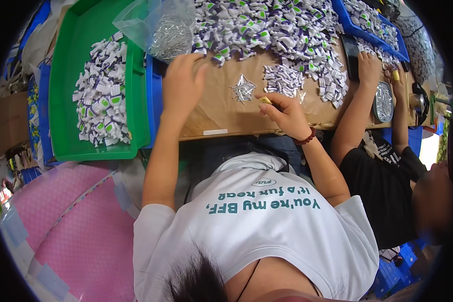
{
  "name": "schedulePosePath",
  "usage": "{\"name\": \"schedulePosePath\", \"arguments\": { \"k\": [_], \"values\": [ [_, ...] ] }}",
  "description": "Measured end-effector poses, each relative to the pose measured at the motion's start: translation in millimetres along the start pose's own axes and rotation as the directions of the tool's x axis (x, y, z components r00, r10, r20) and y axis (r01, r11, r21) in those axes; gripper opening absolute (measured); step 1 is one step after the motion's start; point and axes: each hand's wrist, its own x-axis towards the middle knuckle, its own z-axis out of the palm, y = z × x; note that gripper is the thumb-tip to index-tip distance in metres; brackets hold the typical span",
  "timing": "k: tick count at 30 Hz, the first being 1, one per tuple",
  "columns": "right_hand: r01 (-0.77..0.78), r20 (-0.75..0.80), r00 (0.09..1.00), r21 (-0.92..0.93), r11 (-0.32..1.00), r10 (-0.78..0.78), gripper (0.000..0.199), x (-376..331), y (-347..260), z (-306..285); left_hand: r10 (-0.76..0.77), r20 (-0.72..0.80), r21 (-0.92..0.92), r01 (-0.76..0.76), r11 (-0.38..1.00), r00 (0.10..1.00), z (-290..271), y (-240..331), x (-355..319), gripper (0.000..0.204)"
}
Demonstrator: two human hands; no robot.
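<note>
Whether the left hand (183, 78) touched the white pieces (236, 30) was unclear. The yellow patch (265, 100) at the right hand (290, 117) was too small to identify. The green tray (80, 30) was cut off at its far end; a co-worker's head (434, 201) at right was blurred.

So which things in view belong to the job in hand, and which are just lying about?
In the job, it seems:
white-and-purple parts by the left hand
loose metal pins near the right hand
clear bag of pins
green tray of parts

Lying about, apparently:
pink sheet
white strip
dark flat object
</note>
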Motion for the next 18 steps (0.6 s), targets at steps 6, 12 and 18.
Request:
{"name": "schedulePosePath", "arguments": {
  "k": [6, 12, 18],
  "values": [
    [0.025, -0.064, 0.997, -0.131, 0.991, -0.034, 0.022, -2, 18, -8, 0.042, 0.035, 0.150, -0.047, 0.988, 0.998, 85, -17, 13, 0.032],
    [0.187, -0.071, 0.958, -0.586, 0.788, -0.279, 0.025, 11, 24, -5, 0.000, 0.073, 0.220, -0.016, 0.975, 0.997, 93, -27, 5, 0.026],
    [0.329, 0.109, 0.883, -0.838, 0.435, -0.457, 0.014, 39, 30, 14, -0.069, 0.037, -0.081, 0.072, 0.994, 0.997, 76, -47, -22, 0.032]
  ]
}}
